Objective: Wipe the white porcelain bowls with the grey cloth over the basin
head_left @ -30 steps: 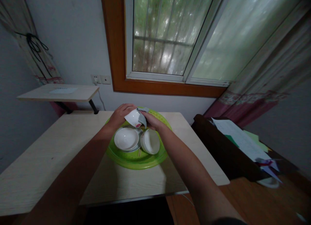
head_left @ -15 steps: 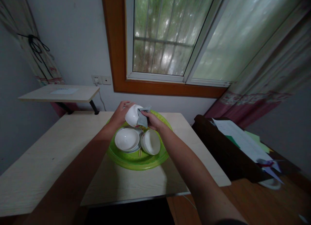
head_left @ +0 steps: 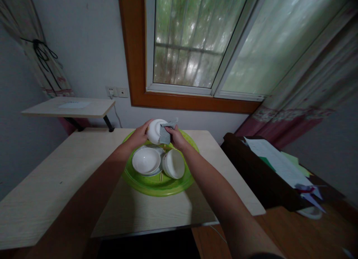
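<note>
My left hand (head_left: 139, 134) grips a small white bowl (head_left: 154, 130), turned so its outside faces me, above the far side of a green round tray (head_left: 156, 185). My right hand (head_left: 177, 138) is closed on a grey cloth (head_left: 165, 133) and presses it against the bowl's right side. Below my hands, in the tray, lies a white bowl (head_left: 145, 160) stacked on plates at the left. A second white bowl (head_left: 173, 163) leans on its side at the right. A chopstick tip (head_left: 161, 175) pokes out between them.
The tray rests on a light wooden table (head_left: 56, 184). A raised side shelf (head_left: 69, 107) stands at the back left. A dark wooden cabinet (head_left: 263, 177) with papers (head_left: 275, 160) stands at the right. A window and wall sockets (head_left: 116, 91) are behind.
The bowl has been turned and lifted a little: its opening faced down toward me, now its outside shows. My right hand with the cloth rose along its side.
</note>
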`<state>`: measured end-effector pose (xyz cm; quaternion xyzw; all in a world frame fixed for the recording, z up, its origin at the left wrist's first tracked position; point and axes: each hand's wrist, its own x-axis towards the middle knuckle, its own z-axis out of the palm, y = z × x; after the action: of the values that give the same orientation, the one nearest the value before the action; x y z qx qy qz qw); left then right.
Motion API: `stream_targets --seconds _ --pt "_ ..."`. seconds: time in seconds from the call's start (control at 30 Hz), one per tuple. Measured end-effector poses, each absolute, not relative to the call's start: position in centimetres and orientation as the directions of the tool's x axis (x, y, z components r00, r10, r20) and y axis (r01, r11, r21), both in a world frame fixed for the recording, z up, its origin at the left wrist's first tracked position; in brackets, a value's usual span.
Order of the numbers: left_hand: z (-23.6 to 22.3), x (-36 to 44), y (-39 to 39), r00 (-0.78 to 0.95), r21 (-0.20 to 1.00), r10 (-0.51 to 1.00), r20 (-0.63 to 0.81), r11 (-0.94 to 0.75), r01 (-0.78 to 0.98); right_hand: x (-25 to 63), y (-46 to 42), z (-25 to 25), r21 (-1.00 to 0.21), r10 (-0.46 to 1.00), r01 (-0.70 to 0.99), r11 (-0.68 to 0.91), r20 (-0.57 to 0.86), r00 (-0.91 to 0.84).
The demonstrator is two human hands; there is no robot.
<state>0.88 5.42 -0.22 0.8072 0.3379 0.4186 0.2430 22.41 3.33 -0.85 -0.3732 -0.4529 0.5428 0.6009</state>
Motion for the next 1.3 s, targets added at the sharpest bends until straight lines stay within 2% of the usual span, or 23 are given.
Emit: stream_targets --seconds 0.1,0.23,0.37,0.6,0.87,0.93,1.07,1.17,1.3 --pt "-0.6 0.9 5.6 0.410 0.772 0.781 0.471 -0.590 0.237 22.5 3.4 -0.9 -0.953 0.985 -0.249 0.173 0.171 0.029" --pt "-0.5 0.6 5.2 0.435 0.897 0.829 0.353 -0.432 0.095 22.5 3.4 -1.1 -0.951 0.981 -0.241 0.195 0.194 0.026" --pt "-0.3 0.5 4.7 0.437 0.936 0.855 0.279 -0.343 0.075 22.6 3.3 -1.4 -0.959 0.971 -0.153 0.238 0.239 0.013" --pt "-0.7 0.9 5.5 0.397 0.835 0.807 0.436 -0.528 0.157 22.6 2.8 -1.2 -0.938 0.939 0.073 0.339 0.342 0.026" --pt "-1.2 0.8 6.4 0.354 0.749 0.791 0.500 -0.600 0.282 22.6 3.0 -0.9 -0.941 0.944 0.075 0.329 0.329 -0.015" --pt "-1.2 0.8 6.4 0.344 0.725 0.786 0.514 -0.612 0.316 22.7 3.4 -1.0 -0.928 0.933 0.128 0.350 0.357 0.036" --pt "-1.6 0.7 6.8 0.330 0.709 0.781 0.530 -0.622 0.333 22.8 3.8 -0.8 -0.829 0.831 0.381 0.409 0.511 0.219" --pt "-1.9 0.6 7.1 0.335 0.710 0.783 0.525 -0.620 0.335 22.8 3.5 -0.3 -0.737 0.753 0.524 0.427 0.610 0.245" --pt "-1.9 0.7 7.0 0.331 0.702 0.774 0.540 -0.631 0.331 22.8 3.0 0.3 -0.680 0.710 0.601 0.421 0.659 0.248"
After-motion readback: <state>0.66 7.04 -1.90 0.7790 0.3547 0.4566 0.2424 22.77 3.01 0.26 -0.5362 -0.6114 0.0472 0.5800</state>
